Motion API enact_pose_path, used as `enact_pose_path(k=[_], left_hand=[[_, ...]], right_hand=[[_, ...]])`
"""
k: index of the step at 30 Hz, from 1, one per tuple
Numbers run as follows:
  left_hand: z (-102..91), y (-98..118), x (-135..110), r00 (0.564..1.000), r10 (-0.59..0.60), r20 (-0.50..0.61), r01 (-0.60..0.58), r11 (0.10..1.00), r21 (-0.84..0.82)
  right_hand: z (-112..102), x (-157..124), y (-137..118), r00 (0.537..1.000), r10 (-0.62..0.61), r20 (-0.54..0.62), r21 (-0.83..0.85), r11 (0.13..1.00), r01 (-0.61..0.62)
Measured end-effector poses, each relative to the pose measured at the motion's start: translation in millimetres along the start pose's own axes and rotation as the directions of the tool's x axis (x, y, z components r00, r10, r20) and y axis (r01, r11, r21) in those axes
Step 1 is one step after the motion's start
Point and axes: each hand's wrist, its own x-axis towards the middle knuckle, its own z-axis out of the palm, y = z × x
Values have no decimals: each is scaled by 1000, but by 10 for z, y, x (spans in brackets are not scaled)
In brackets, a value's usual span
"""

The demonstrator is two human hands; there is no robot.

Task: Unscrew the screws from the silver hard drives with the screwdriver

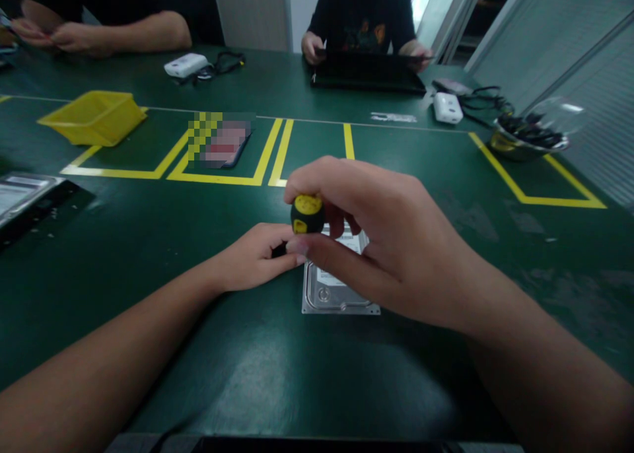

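Note:
A silver hard drive (341, 298) with a white label lies flat on the green table, partly covered by my hands. My right hand (386, 235) is closed around the handle of a black and yellow screwdriver (308, 215), held upright over the drive with its end cap facing me. The shaft and tip are out of sight below the handle. From the left, my left hand (262, 258) grips the drive's left edge, thumb on the near side. Its fingertips are partly hidden behind the screwdriver and my right hand.
A yellow bin (94, 119) and a phone (228, 142) lie beyond on the taped table. More drives (22, 195) sit at far left. At right stands a metal bowl (529, 142) of dark items near a white adapter (448, 107). Two people sit opposite, one holding a black tray (366, 73).

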Motion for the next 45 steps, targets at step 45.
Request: enact_pose_path(k=[45], left_hand=[[10,-27,11,1000,10,10,-10,998,61]], right_hand=[[-130,-19,18,997,-24,-71,84,996,30]])
